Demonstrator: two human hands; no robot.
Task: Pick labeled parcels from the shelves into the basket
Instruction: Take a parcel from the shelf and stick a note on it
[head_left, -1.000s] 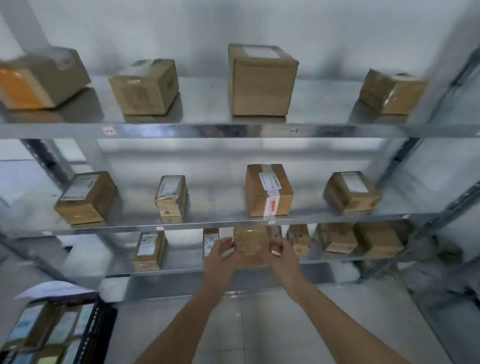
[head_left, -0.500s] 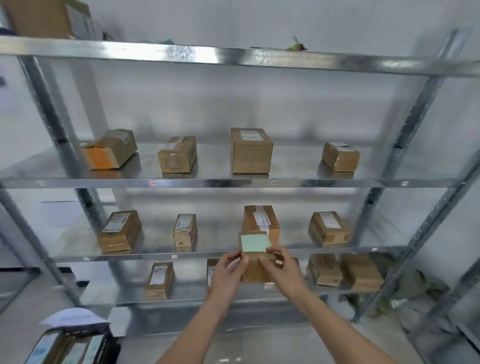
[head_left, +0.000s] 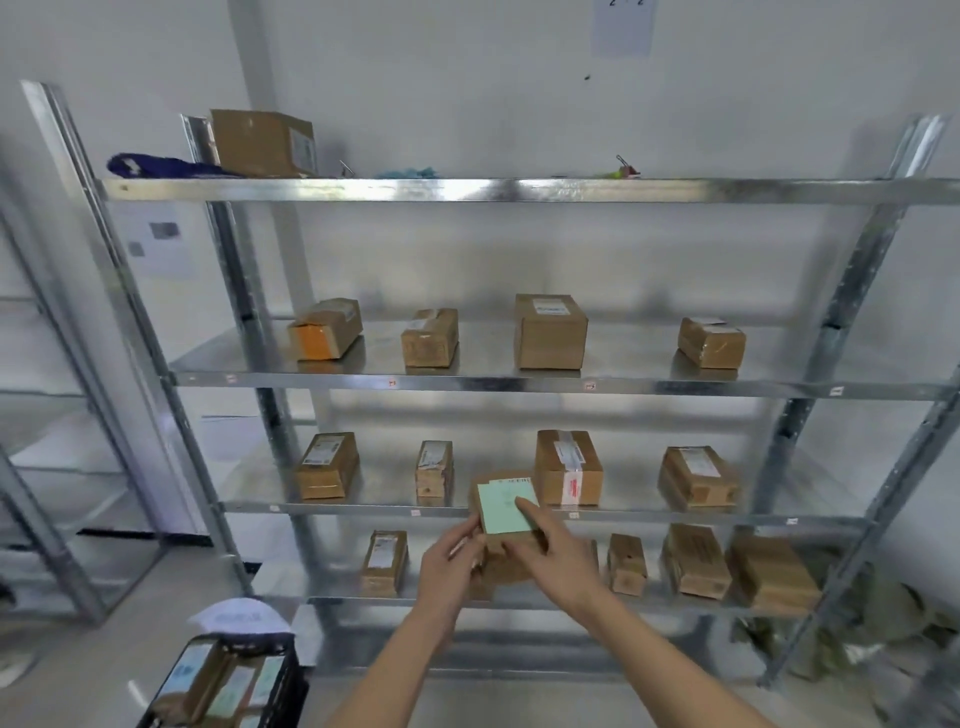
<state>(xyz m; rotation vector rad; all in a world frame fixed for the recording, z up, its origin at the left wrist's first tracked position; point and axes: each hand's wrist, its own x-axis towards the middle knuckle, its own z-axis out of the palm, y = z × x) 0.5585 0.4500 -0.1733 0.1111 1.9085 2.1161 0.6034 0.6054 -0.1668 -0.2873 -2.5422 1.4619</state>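
Note:
I hold a small brown cardboard parcel (head_left: 511, 556) in front of the metal shelves (head_left: 519, 387), level with the lower shelves. A pale green label (head_left: 504, 506) covers its top face. My left hand (head_left: 449, 564) grips the parcel's left side. My right hand (head_left: 558, 553) holds the right side, its thumb lying across the green label. The black basket (head_left: 228, 686) stands on the floor at the lower left, with several labeled parcels inside.
Several brown parcels stand on the three lower shelves, such as a taped box (head_left: 569, 467) just behind my hands. A larger box (head_left: 262, 143) sits on the top shelf. A second rack (head_left: 47, 467) stands at the left. White paper (head_left: 239, 616) lies beside the basket.
The view has pulled back and tilted up, showing the whole rack. Both hands have drawn the parcel out from the bottom shelf and raised it; my right thumb now lies on the green label.

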